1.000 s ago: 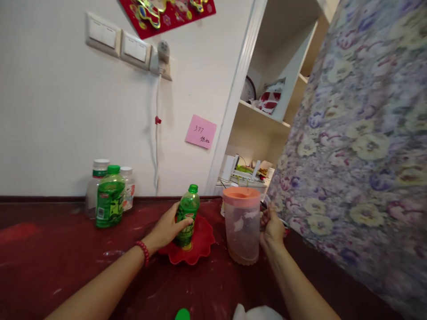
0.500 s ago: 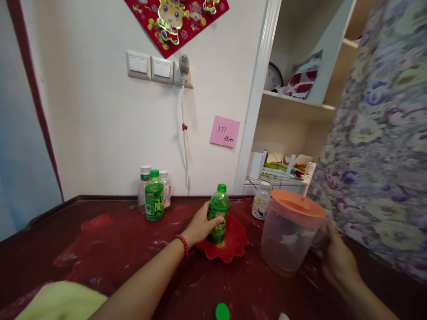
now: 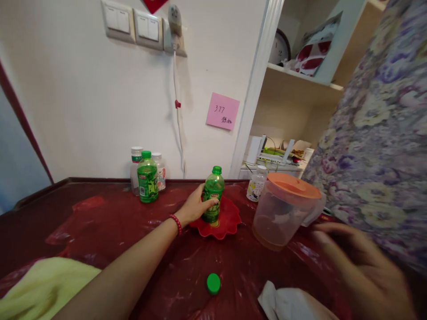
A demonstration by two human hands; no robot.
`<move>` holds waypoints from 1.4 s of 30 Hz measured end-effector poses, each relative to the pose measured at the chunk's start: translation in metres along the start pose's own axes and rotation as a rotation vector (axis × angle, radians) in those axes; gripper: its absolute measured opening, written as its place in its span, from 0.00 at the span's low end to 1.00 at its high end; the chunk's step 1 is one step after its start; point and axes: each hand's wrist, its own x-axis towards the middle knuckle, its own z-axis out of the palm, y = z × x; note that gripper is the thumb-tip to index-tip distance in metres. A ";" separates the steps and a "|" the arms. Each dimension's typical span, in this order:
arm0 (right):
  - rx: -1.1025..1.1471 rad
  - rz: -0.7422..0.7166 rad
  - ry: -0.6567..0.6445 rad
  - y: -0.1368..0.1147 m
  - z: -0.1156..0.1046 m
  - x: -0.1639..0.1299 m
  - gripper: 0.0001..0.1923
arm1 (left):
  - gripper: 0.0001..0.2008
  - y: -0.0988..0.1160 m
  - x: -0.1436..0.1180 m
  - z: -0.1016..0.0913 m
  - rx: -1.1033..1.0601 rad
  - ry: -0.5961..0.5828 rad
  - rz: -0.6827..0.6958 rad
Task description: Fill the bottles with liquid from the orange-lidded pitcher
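My left hand (image 3: 194,205) is wrapped round a green plastic bottle (image 3: 212,198), which has no cap and stands upright on a red scalloped plate (image 3: 230,221). A green bottle cap (image 3: 213,283) lies on the table in front of the plate. To the right stands a clear plastic pitcher (image 3: 276,218) with an orange lid (image 3: 293,185), a little liquid at its bottom. My right hand (image 3: 362,262), blurred, is apart from the pitcher's handle (image 3: 315,209), fingers loosely curved and holding nothing that I can see.
Another green bottle (image 3: 147,180) stands at the back left with two clear bottles behind it. A small clear jar (image 3: 256,183) is behind the pitcher. A yellow cloth (image 3: 50,286) lies front left, a white cloth (image 3: 295,304) front right. A floral curtain (image 3: 376,146) hangs at right.
My right hand has let go of the pitcher's handle and moved toward the lower right. My left hand still holds the bottle. The view has tipped down, showing more of the white cloth.
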 end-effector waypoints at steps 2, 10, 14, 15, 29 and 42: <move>-0.091 -0.275 -0.427 -0.028 0.028 -0.012 0.08 | 0.29 -0.001 0.001 -0.001 0.013 0.001 0.003; -0.580 -0.467 -1.241 -0.046 0.108 -0.043 0.12 | 0.28 -0.003 0.002 -0.001 0.011 -0.006 0.001; -0.764 -0.479 -1.358 -0.042 0.123 -0.047 0.17 | 0.28 -0.004 0.002 0.000 0.006 0.001 -0.006; -0.791 -0.475 -1.384 -0.040 0.125 -0.048 0.19 | 0.28 -0.004 0.002 0.000 0.007 0.003 -0.004; -0.318 -0.629 -0.867 -0.077 0.122 0.013 0.11 | 0.28 -0.011 0.000 0.000 -0.060 0.019 0.017; -0.364 -0.617 -0.577 -0.096 0.196 0.124 0.12 | 0.30 -0.002 -0.004 0.000 -0.005 0.075 0.002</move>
